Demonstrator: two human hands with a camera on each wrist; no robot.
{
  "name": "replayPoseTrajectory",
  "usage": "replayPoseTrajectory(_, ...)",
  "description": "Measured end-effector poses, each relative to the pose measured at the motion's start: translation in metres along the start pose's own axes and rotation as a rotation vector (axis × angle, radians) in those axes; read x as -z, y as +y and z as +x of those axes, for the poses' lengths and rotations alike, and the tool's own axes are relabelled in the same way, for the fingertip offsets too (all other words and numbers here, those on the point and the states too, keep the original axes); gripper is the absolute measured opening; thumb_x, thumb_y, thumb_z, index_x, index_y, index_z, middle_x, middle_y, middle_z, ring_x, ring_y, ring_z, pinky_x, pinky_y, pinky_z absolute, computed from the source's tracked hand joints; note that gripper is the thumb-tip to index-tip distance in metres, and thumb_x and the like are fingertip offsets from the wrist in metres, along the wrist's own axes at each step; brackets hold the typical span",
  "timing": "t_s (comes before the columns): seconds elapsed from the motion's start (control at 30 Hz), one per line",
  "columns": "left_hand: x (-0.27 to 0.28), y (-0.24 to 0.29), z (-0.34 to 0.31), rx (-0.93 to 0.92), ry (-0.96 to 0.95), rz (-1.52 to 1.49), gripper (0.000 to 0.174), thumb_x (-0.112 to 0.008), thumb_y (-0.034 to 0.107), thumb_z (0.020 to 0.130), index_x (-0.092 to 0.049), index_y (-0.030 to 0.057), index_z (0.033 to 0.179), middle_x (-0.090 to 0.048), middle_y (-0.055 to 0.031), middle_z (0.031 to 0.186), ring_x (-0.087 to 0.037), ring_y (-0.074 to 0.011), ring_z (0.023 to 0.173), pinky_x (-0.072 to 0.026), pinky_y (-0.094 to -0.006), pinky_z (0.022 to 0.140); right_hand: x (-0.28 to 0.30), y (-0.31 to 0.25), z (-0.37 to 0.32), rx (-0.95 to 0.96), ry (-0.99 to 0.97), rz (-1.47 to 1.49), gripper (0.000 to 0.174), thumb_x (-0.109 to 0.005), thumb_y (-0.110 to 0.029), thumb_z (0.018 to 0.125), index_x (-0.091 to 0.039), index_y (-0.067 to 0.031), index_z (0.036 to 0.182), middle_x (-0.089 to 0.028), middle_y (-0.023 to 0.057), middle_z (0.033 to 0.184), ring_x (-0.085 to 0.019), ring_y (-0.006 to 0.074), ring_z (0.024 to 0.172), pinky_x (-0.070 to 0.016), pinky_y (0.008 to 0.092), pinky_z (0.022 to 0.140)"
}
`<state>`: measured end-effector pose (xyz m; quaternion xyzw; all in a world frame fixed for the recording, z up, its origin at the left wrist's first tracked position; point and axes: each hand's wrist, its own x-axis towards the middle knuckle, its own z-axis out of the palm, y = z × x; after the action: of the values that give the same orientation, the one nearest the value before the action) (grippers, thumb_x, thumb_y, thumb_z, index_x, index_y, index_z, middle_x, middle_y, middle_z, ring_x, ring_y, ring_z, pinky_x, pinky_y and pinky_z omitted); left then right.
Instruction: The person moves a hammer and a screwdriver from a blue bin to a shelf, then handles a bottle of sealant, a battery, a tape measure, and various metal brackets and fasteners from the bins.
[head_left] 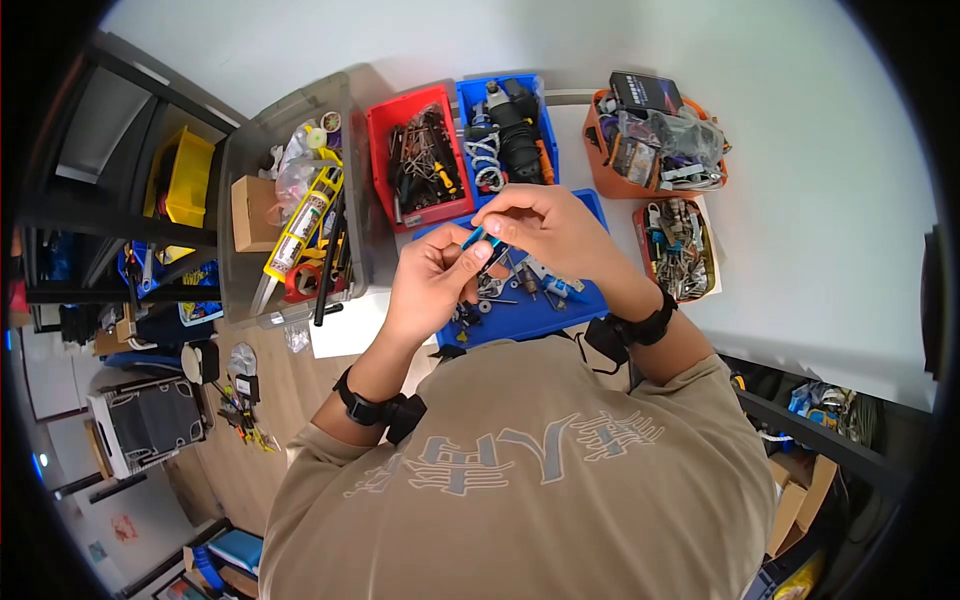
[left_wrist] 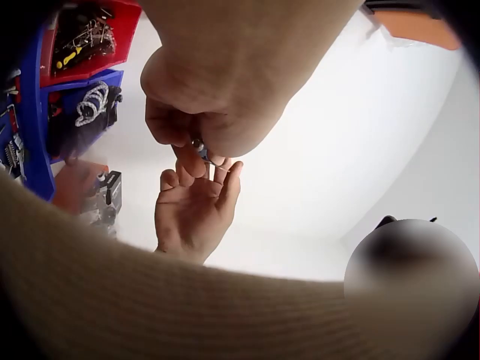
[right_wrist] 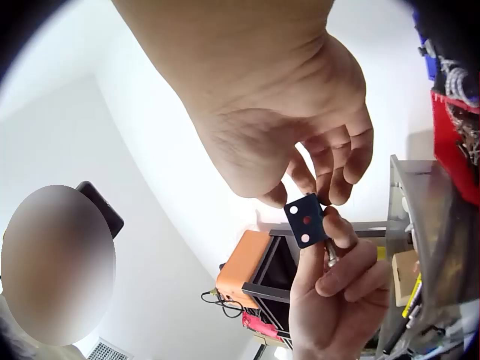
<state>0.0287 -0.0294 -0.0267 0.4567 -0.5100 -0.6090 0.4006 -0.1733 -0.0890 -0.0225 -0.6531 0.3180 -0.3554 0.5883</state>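
Over the blue tray lid [head_left: 462, 325], both hands meet at a small dark plate with holes [right_wrist: 304, 222], its edge bluish in the head view. My left hand [head_left: 428, 283] grips the plate between thumb and fingers. A thin metal pin-like piece [right_wrist: 331, 253] also sticks out by the left fingers. My right hand [head_left: 553, 237] pinches the plate's upper corner with thumb and forefinger, its other fingers loosely bent. In the left wrist view, a rounded metal end [left_wrist: 198, 144] pokes out of the left fingers. Small metal parts [head_left: 488, 300] and a blue-and-silver piece [head_left: 562, 288] lie below the hands.
Behind the lid stand a red bin [head_left: 432, 213] of tools and a blue bin [head_left: 549, 130] with a black power tool. A grey plastic crate [head_left: 232, 280] is at left. Orange basket [head_left: 603, 178] and a tin of metal pieces [head_left: 680, 250] stand right.
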Motion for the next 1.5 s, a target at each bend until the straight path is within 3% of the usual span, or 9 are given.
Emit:
replayPoseTrajectory(0.13, -0.032, 0.006, 0.006, 0.014, 0.038, -0.075, 0.040, -0.047, 0.035, 0.110, -0.069, 0.0017, 0.110, -0.076, -0.0128, 0.090, -0.058, -0.0063, 0.058, -0.0445, -0.0199, 0.052, 0.029, -0.011, -0.026, -0.033, 0.062, 0.011, 0.017, -0.067, -0.012, 0.098, -0.072, 0.0006, 0.109, -0.071, 0.0042, 0.089, -0.063, 0.0088, 0.076, -0.0500, 0.0235, 0.068)
replayPoseTrajectory(0.37, -0.081, 0.006, 0.026, 0.011, 0.118, -0.060, 0.035, -0.051, 0.029, 0.109, -0.070, 0.0001, 0.113, -0.076, -0.0115, 0.088, -0.058, -0.0071, 0.059, -0.0462, -0.0211, 0.054, 0.071, -0.011, -0.064, 0.105, 0.203, -0.043, 0.015, -0.066, -0.007, 0.097, -0.072, 0.0025, 0.108, -0.074, 0.0085, 0.097, -0.071, 0.0127, 0.088, -0.0549, 0.0265, 0.077)
replayPoseTrajectory(0.43, -0.093, 0.001, 0.036, -0.068, 0.078, 0.022, 0.032, -0.053, 0.028, 0.108, -0.067, 0.0003, 0.100, -0.076, -0.0101, 0.089, -0.059, -0.0067, 0.061, -0.0478, -0.0220, 0.057, 0.088, -0.014, -0.077, 0.167, 0.234, -0.197, 0.012, -0.065, -0.004, 0.097, -0.071, 0.0014, 0.104, -0.072, 0.0100, 0.095, -0.071, 0.0149, 0.088, -0.0548, 0.0278, 0.078)
replayPoseTrajectory(0.57, -0.118, -0.015, 0.052, -0.091, -0.032, 0.169, 0.030, -0.056, 0.026, 0.107, -0.068, 0.0000, 0.100, -0.075, -0.0090, 0.086, -0.061, -0.0072, 0.061, -0.0495, -0.0223, 0.058, 0.128, 0.010, -0.112, 0.179, 0.194, -0.249, 0.012, -0.065, -0.003, 0.095, -0.072, -0.0016, 0.103, -0.070, 0.0095, 0.094, -0.070, 0.0186, 0.086, -0.0535, 0.0299, 0.075)
replayPoseTrajectory(0.83, -0.169, -0.050, 0.083, 0.142, -0.254, 0.266, 0.030, -0.057, 0.026, 0.106, -0.069, -0.0005, 0.100, -0.076, -0.0098, 0.083, -0.063, -0.0077, 0.060, -0.0499, -0.0229, 0.056, 0.157, 0.048, -0.191, 0.278, 0.313, -0.179, 0.018, -0.065, 0.007, 0.089, -0.073, -0.0012, 0.102, -0.070, 0.0095, 0.098, -0.068, 0.0202, 0.087, -0.0545, 0.0307, 0.074)
replayPoseTrajectory(0.9, -0.178, -0.055, 0.089, 0.247, -0.240, 0.298, 0.027, -0.056, 0.023, 0.106, -0.067, -0.0010, 0.099, -0.075, -0.0114, 0.084, -0.064, -0.0095, 0.062, -0.0514, -0.0234, 0.060, 0.169, 0.060, -0.213, 0.231, 0.362, -0.147, 0.020, -0.063, 0.011, 0.088, -0.073, 0.0012, 0.102, -0.071, 0.0110, 0.100, -0.068, 0.0198, 0.087, -0.0553, 0.0293, 0.076)
replayPoseTrajectory(1.03, -0.181, -0.071, 0.103, 0.200, -0.156, 0.311, 0.028, -0.059, 0.024, 0.105, -0.069, -0.0021, 0.099, -0.077, -0.0102, 0.085, -0.061, -0.0063, 0.061, -0.0500, -0.0227, 0.057, 0.217, 0.125, -0.260, -0.223, 0.612, -0.430, 0.017, -0.064, -0.001, 0.091, -0.073, -0.0020, 0.105, -0.071, 0.0126, 0.096, -0.069, 0.0272, 0.085, -0.0540, 0.0333, 0.078)
replayPoseTrajectory(1.2, -0.188, -0.072, 0.110, 0.182, -0.189, 0.282, 0.026, -0.060, 0.023, 0.104, -0.069, -0.0021, 0.100, -0.076, -0.0098, 0.087, -0.061, -0.0064, 0.064, -0.0513, -0.0237, 0.062, 0.259, 0.245, -0.320, -0.502, 0.627, -0.614, 0.013, -0.068, -0.007, 0.088, -0.072, -0.0013, 0.099, -0.071, 0.0132, 0.097, -0.067, 0.0334, 0.091, -0.0526, 0.0415, 0.083)
replayPoseTrajectory(1.5, -0.206, -0.070, 0.112, 0.225, -0.266, 0.336, 0.018, -0.068, 0.014, 0.099, -0.069, -0.0030, 0.103, -0.075, -0.0083, 0.084, -0.068, -0.0108, 0.072, -0.0536, -0.0250, 0.067, 0.245, 0.271, -0.336, -0.355, 0.609, -1.054, 0.023, -0.076, -0.017, 0.083, -0.073, -0.0054, 0.102, -0.061, 0.0119, 0.111, -0.061, 0.0355, 0.100, -0.0519, 0.0438, 0.088)
